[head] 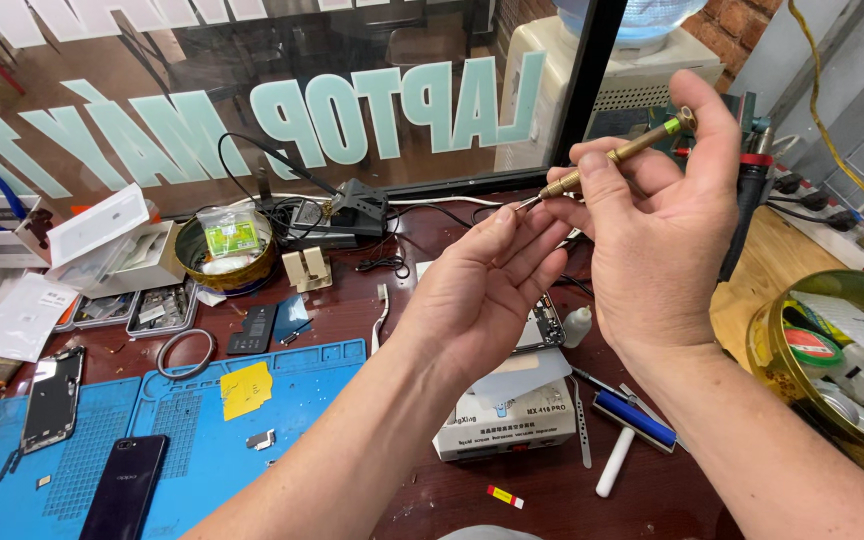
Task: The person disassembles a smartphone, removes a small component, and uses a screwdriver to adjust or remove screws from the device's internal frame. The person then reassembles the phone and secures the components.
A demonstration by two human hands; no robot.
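Head view: right hand [652, 240] grips a brass screwdriver [617, 155]; open left hand [487, 290] fingertips touch its tip, above the surface [452, 500].

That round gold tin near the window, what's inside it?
The round gold tin holds a small clear bag with a green card and some pale bits; whatever lies beneath them is covered.

You're gripping a slim brass-gold metal screwdriver [617, 153] with green band | bright blue rubber work mat [312, 375] with yellow sticky patch [245, 389] | dark glossy purple-black smartphone [125, 487] | dark red-brown wooden bench [512, 500]
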